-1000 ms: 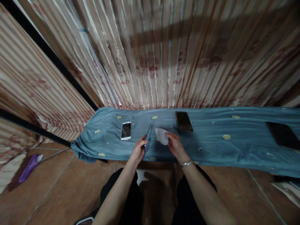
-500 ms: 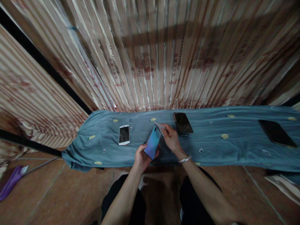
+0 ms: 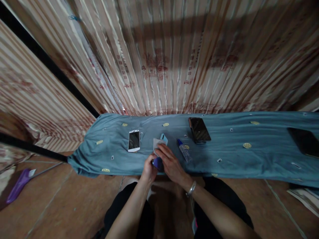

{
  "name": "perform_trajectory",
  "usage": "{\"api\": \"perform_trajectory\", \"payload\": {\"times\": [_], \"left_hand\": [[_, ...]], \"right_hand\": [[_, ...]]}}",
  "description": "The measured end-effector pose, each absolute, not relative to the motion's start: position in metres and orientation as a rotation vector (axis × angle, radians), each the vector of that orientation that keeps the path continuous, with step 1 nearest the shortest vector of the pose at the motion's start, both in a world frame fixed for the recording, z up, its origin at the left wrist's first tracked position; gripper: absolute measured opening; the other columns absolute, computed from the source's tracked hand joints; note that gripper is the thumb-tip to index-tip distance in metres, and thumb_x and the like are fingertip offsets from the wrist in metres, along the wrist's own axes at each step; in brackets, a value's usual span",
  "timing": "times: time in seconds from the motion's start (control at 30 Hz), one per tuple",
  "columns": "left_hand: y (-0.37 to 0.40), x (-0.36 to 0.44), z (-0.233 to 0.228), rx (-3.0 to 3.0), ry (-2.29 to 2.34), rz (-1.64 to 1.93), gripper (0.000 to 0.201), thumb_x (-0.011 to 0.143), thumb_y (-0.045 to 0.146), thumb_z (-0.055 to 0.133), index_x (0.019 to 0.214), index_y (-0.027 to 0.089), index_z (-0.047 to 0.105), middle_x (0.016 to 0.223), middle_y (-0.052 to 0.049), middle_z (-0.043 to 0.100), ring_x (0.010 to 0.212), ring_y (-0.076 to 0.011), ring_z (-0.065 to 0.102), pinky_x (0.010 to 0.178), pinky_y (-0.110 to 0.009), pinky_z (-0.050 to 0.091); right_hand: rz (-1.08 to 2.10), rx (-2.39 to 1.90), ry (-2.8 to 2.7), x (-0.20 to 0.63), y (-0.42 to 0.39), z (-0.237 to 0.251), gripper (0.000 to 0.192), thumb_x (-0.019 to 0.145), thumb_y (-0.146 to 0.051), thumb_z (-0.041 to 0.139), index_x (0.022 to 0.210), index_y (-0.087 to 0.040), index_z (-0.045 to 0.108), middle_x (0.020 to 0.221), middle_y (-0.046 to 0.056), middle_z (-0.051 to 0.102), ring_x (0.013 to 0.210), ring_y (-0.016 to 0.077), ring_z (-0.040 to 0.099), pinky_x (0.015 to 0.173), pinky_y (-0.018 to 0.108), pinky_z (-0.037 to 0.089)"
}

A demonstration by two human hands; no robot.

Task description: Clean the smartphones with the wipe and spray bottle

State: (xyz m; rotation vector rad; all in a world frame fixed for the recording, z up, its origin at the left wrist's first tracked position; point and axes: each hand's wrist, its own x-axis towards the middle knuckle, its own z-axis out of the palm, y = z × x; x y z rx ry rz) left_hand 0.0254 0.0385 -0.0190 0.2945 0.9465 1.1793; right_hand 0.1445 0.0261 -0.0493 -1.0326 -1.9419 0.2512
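At frame centre, the left hand [image 3: 149,168] grips a blue phone [image 3: 160,151] from below; the right hand [image 3: 170,163] presses a white cloth [image 3: 157,143] onto it. Just right lies 1 small bottle [image 3: 184,150], contents unclear.

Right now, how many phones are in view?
4. A white phone lies left of the hands, a black phone right of them, a dark phone at the far right edge, and a blue phone sits in the left hand, partly covered.
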Motion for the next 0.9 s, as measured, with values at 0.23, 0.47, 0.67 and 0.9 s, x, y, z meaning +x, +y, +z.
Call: {"api": "perform_trajectory", "payload": {"times": [0.23,0.47,0.67,0.9], "left_hand": [[0.035,0.028,-0.025,0.438,0.958,1.256,0.015,0.050,0.021,0.071,0.063,0.015,0.066,0.065,0.002,0.065,0.065,-0.0100,0.056,0.067,-0.021,0.046],[0.029,0.032,-0.024,0.507,0.919,1.141,0.034,0.059,0.019,0.067,0.092,0.014,0.073,0.081,-0.005,0.072,0.082,-0.0202,0.065,0.071,-0.027,0.051],[0.022,0.028,-0.023,0.553,0.969,1.087,0.041,0.059,0.023,0.067,0.099,0.015,0.073,0.094,-0.007,0.072,0.088,-0.0227,0.064,0.073,-0.031,0.054],[0.021,0.026,-0.016,0.476,0.952,1.099,0.039,0.055,0.023,0.068,0.093,0.014,0.071,0.087,-0.006,0.070,0.078,-0.0183,0.060,0.073,-0.034,0.054]], "right_hand": [[0.227,-1.057,-2.002,0.144,0.025,-0.055,0.059,0.093,-0.005,0.034,0.150,-0.022,0.036,0.149,0.010,0.046,0.144,0.0219,0.031,0.115,0.048,0.040],[0.166,-1.174,-1.928,0.154,0.043,-0.056,0.057,0.095,-0.010,0.032,0.152,-0.020,0.032,0.152,0.010,0.042,0.146,0.0229,0.027,0.117,0.051,0.037],[0.154,-1.210,-1.857,0.161,0.055,-0.052,0.054,0.097,-0.011,0.029,0.150,-0.015,0.035,0.151,0.013,0.043,0.145,0.0219,0.031,0.118,0.048,0.035],[0.184,-1.279,-1.772,0.162,0.060,-0.052,0.053,0.099,-0.016,0.026,0.152,-0.016,0.029,0.151,0.011,0.045,0.142,0.0199,0.037,0.118,0.044,0.034]]}}
